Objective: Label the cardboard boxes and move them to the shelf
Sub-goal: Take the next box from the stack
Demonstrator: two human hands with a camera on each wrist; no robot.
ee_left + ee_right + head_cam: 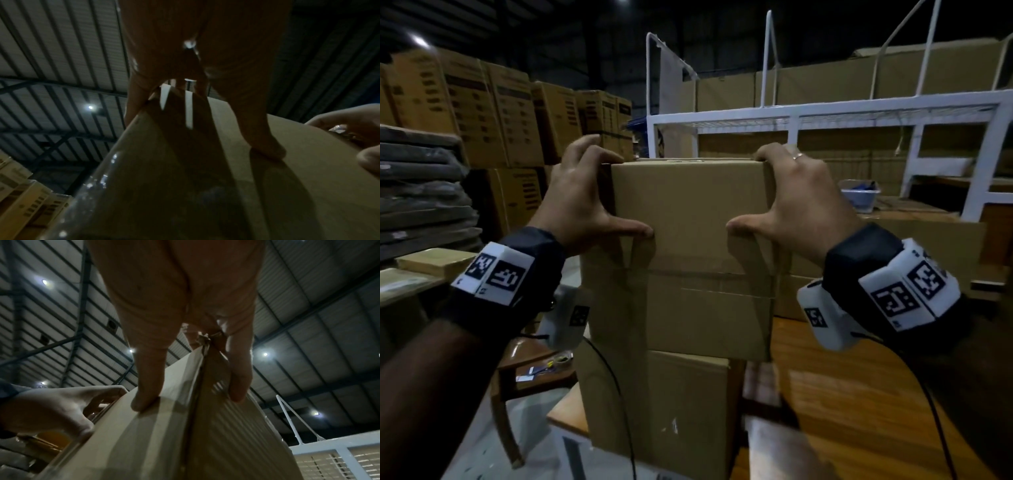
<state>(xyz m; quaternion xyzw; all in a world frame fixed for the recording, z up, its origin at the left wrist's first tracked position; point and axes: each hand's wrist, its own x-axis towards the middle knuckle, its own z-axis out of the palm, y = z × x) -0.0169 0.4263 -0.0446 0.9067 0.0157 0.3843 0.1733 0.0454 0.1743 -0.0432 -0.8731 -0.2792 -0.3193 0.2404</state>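
both hands' curled fingers (599,154) clamp the smooth rectangular cardboard box (688,212) at its top corners.

Left hand (578,195): raised, fingers hooked over a top corner, thumb pressed flat in front.
Right hand (804,202): mirrored; ringed finger curled, thumb spread inward.

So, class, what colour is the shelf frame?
White; the shelf frame shows best in the head view.

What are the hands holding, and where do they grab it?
Both hands hold the top cardboard box: left hand at its upper left corner, right hand at its upper right corner.
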